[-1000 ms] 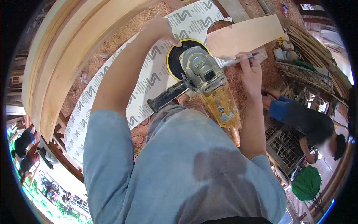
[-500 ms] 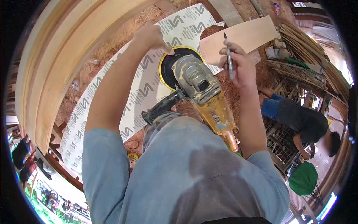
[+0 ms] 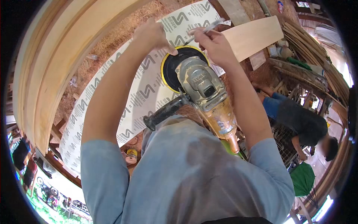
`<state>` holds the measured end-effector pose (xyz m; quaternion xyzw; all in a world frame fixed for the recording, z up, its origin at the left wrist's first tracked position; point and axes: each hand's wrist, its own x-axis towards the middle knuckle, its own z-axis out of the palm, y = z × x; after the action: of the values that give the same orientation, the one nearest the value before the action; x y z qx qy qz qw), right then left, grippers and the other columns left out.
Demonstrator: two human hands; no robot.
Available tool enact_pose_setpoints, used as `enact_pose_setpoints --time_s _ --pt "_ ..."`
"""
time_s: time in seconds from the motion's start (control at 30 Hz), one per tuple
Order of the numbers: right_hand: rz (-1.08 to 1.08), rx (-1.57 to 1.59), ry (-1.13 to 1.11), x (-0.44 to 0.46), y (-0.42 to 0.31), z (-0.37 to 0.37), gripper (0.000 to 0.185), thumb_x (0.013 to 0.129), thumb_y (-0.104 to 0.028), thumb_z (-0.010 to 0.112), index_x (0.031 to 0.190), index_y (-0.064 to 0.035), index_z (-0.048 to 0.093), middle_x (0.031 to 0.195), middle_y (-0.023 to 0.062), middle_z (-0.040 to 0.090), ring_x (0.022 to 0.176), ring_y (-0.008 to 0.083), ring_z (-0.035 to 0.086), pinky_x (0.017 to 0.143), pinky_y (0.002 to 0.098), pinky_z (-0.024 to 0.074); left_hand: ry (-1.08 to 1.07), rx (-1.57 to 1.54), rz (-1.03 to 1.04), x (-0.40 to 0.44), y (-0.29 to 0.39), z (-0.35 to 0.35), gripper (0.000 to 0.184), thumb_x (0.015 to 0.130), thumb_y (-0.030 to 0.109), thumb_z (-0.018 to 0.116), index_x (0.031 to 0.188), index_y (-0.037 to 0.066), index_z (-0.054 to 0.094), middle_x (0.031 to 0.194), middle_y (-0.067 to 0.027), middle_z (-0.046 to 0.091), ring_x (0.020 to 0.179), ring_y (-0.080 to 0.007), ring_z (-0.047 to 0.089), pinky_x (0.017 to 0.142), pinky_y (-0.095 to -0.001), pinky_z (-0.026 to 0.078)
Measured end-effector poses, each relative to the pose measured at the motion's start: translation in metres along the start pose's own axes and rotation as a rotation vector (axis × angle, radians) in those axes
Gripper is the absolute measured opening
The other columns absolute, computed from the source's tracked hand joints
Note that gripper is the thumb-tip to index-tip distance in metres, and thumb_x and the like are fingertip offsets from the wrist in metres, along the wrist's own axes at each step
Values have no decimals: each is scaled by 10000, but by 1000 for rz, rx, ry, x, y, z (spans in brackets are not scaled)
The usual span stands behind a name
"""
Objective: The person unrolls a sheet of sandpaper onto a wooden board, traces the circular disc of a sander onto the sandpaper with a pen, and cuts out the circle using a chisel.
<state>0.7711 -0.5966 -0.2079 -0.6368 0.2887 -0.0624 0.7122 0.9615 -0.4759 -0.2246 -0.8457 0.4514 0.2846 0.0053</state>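
An angle polisher (image 3: 214, 108) with a yellow body and a black side handle (image 3: 164, 112) rests against my lap. Its round black backing pad (image 3: 170, 72), rimmed in yellow, lies on a long sheet of sandpaper (image 3: 112, 100) printed "SIEGER", printed side up. My left hand (image 3: 151, 37) is spread over the sheet, thumb touching the pad's far edge, fingers apart. In my right hand (image 3: 216, 46) is a slim silver pen (image 3: 214, 25), pinched between the fingers. Its dark tip points down toward the paper by the pad's far rim; whether it touches cannot be made out.
Large curved wooden planks (image 3: 56, 56) rise at the left. A flat wooden board (image 3: 257, 37) lies beyond my right hand. Thin wood strips (image 3: 309, 48) are stacked at the right, near a person in dark clothing (image 3: 302, 117). A small can (image 3: 131, 156) stands by my left side.
My right hand has moved left and forward from beside the polisher to the pad's far edge, turning the pen tip downward. My left hand stays at the pad.
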Motion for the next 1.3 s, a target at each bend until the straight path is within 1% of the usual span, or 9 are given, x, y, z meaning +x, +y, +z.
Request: enact_pose_setpoints --time_s 0.1,0.2,0.27,0.57,0.7,0.77,0.9,1.0,1.3 --pt "-47 -257 -15 7 12 2 315 975 -262 660 1112 20 697 1000 37 698 898 98 609 810 274 507 -93 29 -41 2 3 -4 928 487 630 917 1225 118 686 1304 -139 553 1267 -351 542 1004 -510 501" --pt "-97 -289 1 11 23 6 259 959 -209 663 1089 11 702 989 39 705 913 107 624 826 284 511 -81 1 -32 0 2 -6 926 483 624 921 1221 115 687 1299 -139 551 1263 -351 542 1012 -504 495" --pt "-169 -455 27 16 28 6 264 911 -198 663 1057 16 706 985 119 735 886 185 673 826 338 523 -85 2 -28 3 1 -3 924 482 618 923 1217 110 687 1293 -140 552 1261 -352 542 1013 -500 494" --pt "-182 -547 -13 17 13 9 269 892 -211 673 1028 17 711 950 133 740 856 213 693 802 347 533 -71 -20 8 6 -2 2 835 476 592 932 1104 80 729 1252 -144 571 1209 -342 583 971 -475 515" --pt "-167 -559 53 16 19 3 277 889 -210 676 1037 22 713 942 132 741 850 207 694 794 344 535 -9 -24 82 9 -6 8 851 481 606 913 1050 4 716 1108 -197 649 1118 -353 610 933 -458 527" --pt "-106 -239 20 15 24 5 299 881 -225 677 1044 21 719 938 150 740 830 210 696 778 338 538 -15 -12 67 9 -4 8 852 481 611 910 1047 3 718 1109 -193 653 1133 -346 601 935 -455 527" --pt "-90 -348 -74 20 24 7 303 875 -217 672 1038 34 720 915 160 741 803 188 693 759 326 539 -2 -10 80 11 -6 11 859 482 624 906 1046 3 718 1110 -185 656 1160 -336 586 932 -455 527" --pt "-38 -415 -94 19 18 1 243 897 -110 682 1077 53 696 943 87 721 867 127 660 777 283 535 -1 -15 68 11 -5 11 860 480 619 910 1046 1 717 1088 -188 654 1141 -343 598 940 -450 522" --pt "-59 -393 -77 21 14 4 250 893 -131 676 1060 53 697 932 94 721 836 119 652 743 274 529 -40 0 46 8 -1 5 912 478 604 928 1145 32 688 1224 -165 595 1165 -361 609 958 -476 520"
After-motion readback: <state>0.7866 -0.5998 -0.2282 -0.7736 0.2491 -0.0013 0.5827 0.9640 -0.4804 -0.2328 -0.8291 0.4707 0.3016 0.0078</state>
